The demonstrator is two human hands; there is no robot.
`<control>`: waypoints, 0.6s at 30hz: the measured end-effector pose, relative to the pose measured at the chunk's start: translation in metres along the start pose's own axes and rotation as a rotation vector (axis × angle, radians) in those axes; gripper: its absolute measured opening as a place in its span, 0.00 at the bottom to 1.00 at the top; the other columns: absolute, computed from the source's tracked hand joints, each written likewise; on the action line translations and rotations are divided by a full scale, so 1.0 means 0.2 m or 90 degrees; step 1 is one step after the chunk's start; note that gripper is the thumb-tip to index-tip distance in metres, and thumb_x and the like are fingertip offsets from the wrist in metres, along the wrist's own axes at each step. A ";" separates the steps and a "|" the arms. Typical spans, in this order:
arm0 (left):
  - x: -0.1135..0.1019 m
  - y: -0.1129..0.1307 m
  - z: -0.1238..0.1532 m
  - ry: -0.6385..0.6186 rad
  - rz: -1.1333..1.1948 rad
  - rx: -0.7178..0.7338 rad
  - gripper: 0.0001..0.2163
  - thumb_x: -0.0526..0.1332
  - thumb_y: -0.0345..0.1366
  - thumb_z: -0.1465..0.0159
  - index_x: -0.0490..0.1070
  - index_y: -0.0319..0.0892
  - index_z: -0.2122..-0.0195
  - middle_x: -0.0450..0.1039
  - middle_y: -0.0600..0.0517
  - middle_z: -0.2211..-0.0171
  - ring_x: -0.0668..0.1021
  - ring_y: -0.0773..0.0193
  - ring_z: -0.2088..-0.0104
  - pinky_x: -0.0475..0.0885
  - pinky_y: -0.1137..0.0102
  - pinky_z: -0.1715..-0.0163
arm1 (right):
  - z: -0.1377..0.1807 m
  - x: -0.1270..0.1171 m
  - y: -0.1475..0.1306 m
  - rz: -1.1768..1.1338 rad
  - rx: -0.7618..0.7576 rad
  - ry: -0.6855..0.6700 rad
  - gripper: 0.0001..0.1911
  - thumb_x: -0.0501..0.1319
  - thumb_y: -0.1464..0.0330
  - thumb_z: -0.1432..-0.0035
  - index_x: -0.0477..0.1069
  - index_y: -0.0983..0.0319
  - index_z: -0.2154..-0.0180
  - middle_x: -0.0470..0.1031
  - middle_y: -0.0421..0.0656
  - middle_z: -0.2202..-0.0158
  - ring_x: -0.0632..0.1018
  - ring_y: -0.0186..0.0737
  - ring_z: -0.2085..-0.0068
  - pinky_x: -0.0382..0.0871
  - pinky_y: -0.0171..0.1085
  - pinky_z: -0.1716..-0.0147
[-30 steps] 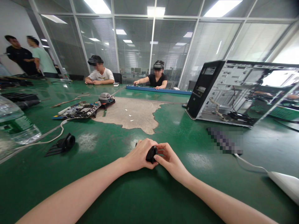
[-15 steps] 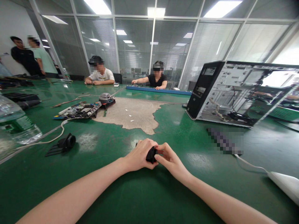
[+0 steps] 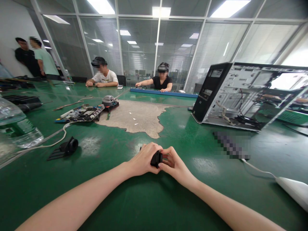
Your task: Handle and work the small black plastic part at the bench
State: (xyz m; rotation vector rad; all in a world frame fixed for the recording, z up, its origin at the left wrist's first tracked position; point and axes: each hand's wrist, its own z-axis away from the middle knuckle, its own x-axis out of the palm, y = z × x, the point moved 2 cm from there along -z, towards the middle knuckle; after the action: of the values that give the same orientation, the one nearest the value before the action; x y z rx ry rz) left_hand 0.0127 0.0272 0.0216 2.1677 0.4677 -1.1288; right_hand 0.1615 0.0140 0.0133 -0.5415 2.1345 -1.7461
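Low over the green table, a small black plastic part (image 3: 156, 159) is held between my two hands. My left hand (image 3: 144, 160) wraps round its body from the left and covers most of it, so its full shape is hidden. From the right, my right hand (image 3: 173, 163) pinches the exposed end, thumb below and fingertips above. Farther left on the table lies another black plastic part (image 3: 66, 148) with a round opening and flat prongs, touched by neither hand.
A circuit board (image 3: 83, 112) with a fan-like cooler (image 3: 110, 101) lies back left. An open computer case (image 3: 209, 96) stands at right, with a white power strip (image 3: 293, 191) nearer me. A water bottle (image 3: 18, 128) stands at left. Two people sit opposite.
My right hand's fingers have shifted slightly at the end of the black part, and a little more of that end shows. My left hand has barely moved.
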 end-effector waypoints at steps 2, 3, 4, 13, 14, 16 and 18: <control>0.00 0.00 0.00 0.006 0.000 0.004 0.23 0.61 0.36 0.51 0.55 0.44 0.56 0.63 0.50 0.58 0.67 0.58 0.57 0.59 0.65 0.59 | 0.00 0.00 0.00 0.002 0.001 0.013 0.11 0.60 0.65 0.48 0.57 0.58 0.66 0.67 0.39 0.64 0.72 0.36 0.57 0.68 0.39 0.58; 0.00 0.00 0.00 0.009 0.000 0.005 0.23 0.62 0.37 0.51 0.55 0.44 0.56 0.62 0.50 0.58 0.67 0.58 0.57 0.59 0.65 0.59 | 0.00 0.00 0.00 0.005 -0.003 0.023 0.11 0.60 0.65 0.48 0.58 0.59 0.67 0.66 0.39 0.64 0.71 0.36 0.58 0.68 0.37 0.61; 0.00 0.00 0.00 0.009 -0.001 0.005 0.23 0.62 0.38 0.51 0.55 0.44 0.56 0.62 0.50 0.58 0.67 0.58 0.57 0.59 0.65 0.59 | 0.00 0.00 0.00 0.009 -0.004 0.031 0.10 0.60 0.64 0.48 0.58 0.59 0.67 0.66 0.39 0.64 0.71 0.36 0.58 0.69 0.37 0.62; 0.00 0.00 0.00 0.000 -0.002 0.000 0.23 0.61 0.37 0.51 0.55 0.45 0.54 0.62 0.49 0.57 0.67 0.58 0.57 0.59 0.64 0.59 | 0.00 -0.01 0.01 0.020 0.011 0.016 0.13 0.61 0.66 0.49 0.58 0.59 0.63 0.67 0.41 0.61 0.71 0.38 0.56 0.66 0.42 0.54; 0.00 0.00 0.00 -0.003 0.000 -0.001 0.24 0.61 0.36 0.51 0.54 0.45 0.54 0.62 0.49 0.57 0.67 0.58 0.57 0.59 0.64 0.59 | 0.00 0.00 0.00 0.011 0.002 0.009 0.14 0.61 0.67 0.50 0.57 0.58 0.63 0.67 0.41 0.61 0.71 0.37 0.55 0.65 0.43 0.52; 0.00 0.00 0.00 -0.009 0.002 -0.004 0.25 0.62 0.34 0.52 0.54 0.45 0.54 0.62 0.49 0.57 0.67 0.57 0.57 0.59 0.65 0.59 | 0.00 0.00 0.00 -0.003 -0.009 0.003 0.15 0.62 0.68 0.50 0.56 0.58 0.64 0.67 0.40 0.62 0.71 0.36 0.55 0.64 0.43 0.51; -0.01 0.00 0.00 -0.009 0.001 -0.006 0.25 0.62 0.34 0.52 0.54 0.45 0.54 0.62 0.49 0.57 0.67 0.57 0.56 0.59 0.65 0.59 | 0.00 0.00 0.00 -0.006 -0.002 0.005 0.15 0.62 0.68 0.51 0.56 0.58 0.65 0.67 0.39 0.62 0.71 0.36 0.55 0.65 0.42 0.52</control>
State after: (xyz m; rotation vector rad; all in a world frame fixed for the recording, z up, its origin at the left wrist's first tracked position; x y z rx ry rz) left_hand 0.0117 0.0263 0.0223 2.1501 0.4635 -1.1375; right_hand 0.1610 0.0138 0.0131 -0.5479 2.1443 -1.7523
